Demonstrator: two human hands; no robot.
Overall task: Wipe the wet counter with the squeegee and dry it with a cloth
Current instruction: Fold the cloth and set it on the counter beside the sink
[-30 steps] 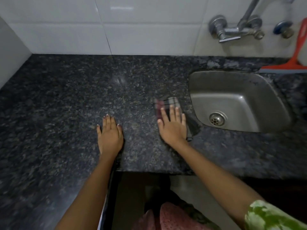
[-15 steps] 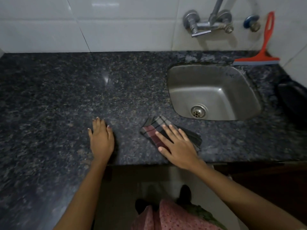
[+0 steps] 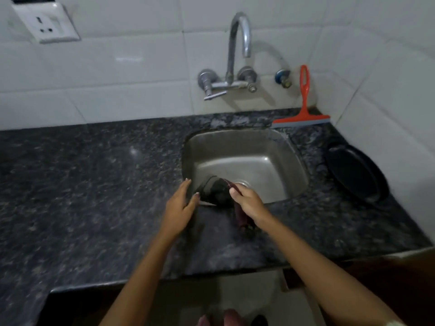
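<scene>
Cloth (image 3: 215, 190) lifted over sink (image 3: 292, 161); right hand (image 3: 249, 203) clutching.

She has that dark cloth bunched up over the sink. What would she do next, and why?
Probably close the left hand on the cloth and wring it: the right hand grips it over the sink, and the left is open beside it.

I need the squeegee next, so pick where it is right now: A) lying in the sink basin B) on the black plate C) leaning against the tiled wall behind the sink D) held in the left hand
C: the squeegee stands with its blade on the counter, handle against the wall.
</scene>
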